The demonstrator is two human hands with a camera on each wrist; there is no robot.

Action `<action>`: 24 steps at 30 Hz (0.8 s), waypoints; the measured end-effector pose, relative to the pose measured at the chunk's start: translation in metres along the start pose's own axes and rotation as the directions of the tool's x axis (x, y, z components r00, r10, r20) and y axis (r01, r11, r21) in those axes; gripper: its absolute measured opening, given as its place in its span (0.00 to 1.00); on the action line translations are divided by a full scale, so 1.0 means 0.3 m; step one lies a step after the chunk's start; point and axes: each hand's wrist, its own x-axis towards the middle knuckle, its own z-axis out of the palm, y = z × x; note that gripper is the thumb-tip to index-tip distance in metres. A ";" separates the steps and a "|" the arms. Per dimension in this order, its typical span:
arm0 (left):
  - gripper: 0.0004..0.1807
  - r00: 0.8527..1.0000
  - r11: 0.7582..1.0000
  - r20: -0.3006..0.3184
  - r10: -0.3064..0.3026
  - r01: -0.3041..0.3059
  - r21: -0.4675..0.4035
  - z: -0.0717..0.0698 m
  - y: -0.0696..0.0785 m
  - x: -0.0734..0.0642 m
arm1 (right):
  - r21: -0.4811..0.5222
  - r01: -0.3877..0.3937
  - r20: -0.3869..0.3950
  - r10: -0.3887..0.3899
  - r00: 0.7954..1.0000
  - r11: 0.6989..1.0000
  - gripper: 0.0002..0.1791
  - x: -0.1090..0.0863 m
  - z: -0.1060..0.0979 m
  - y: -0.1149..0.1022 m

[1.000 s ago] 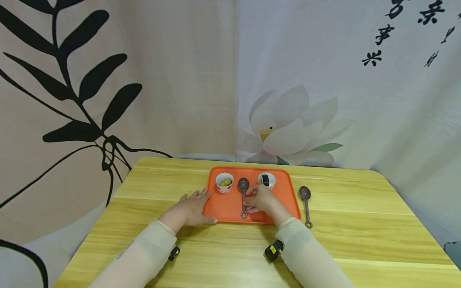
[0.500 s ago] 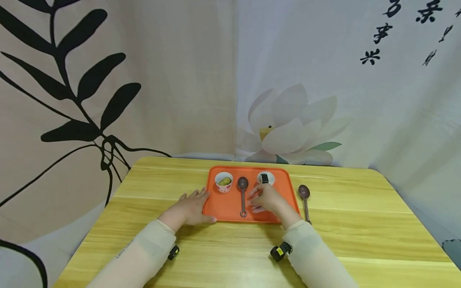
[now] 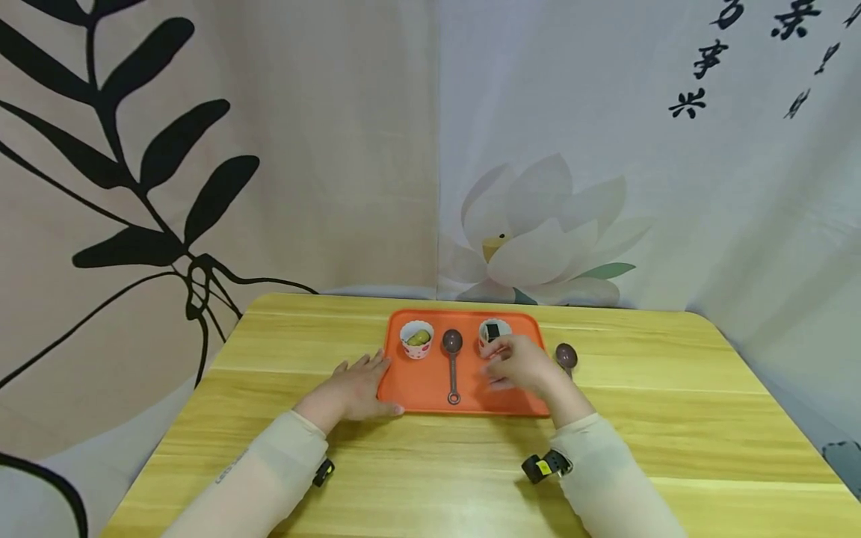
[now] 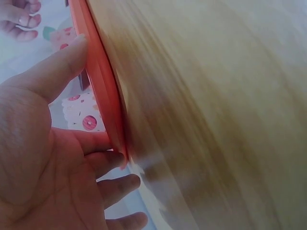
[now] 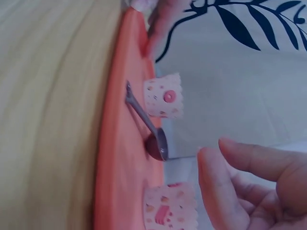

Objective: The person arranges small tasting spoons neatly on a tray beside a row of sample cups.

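An orange tray (image 3: pixel 420 392) lies on the wooden table. My left hand (image 3: pixel 351 390) touches its left side, fingers spread and thumb at the front edge. On the tray, a brown spoon (image 3: pixel 453 342) lies between two patterned paper cups. The left cup (image 3: pixel 415 351) holds greenish-yellow pieces; the right cup (image 5: pixel 170 211) holds a dark block (image 3: pixel 493 332) with some white. My right hand (image 3: pixel 528 366) hovers over the tray's right part, near that cup, fingers loosely bent with nothing between them. In the right wrist view its thumb and index tips are apart.
A second brown spoon (image 3: pixel 566 355) lies on the table (image 3: pixel 673 418) right of the tray, its handle hidden behind my right forearm. Behind the table hangs a printed cloth (image 3: pixel 350 149).
My right hand has left the spoon on the tray and moved right, its forearm now covering the second spoon's handle. My left hand stays at the tray's edge.
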 end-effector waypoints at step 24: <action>0.55 1.000 1.000 -0.005 0.000 0.001 0.018 0.003 -0.001 0.004 | 0.003 0.062 -0.001 -0.062 0.998 0.998 0.15 -0.089 -0.175 0.021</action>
